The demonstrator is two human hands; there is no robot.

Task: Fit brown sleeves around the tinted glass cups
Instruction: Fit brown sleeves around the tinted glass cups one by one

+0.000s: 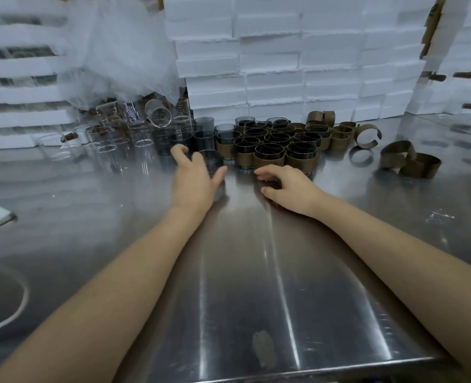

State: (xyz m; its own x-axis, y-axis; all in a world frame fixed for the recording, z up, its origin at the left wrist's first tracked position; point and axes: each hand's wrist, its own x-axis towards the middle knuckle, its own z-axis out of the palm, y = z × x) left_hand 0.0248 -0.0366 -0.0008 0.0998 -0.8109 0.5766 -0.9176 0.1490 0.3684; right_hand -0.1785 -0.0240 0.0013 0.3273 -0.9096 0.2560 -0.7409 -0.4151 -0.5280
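Brushed steel tabletop (242, 272) stretches to stacked white foam boxes (297, 64). Left hand (192, 178) curves round a bare tinted glass cup (210, 160), though whether it grips is unclear. Right hand (286, 186) rests loosely curled and empty, with loose brown band sleeves (411, 161) lying further right.

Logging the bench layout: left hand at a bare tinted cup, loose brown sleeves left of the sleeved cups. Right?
No. In the head view the loose brown sleeves lie right of the sleeved cups, not left. The left hand is at a bare tinted cup, as you say.
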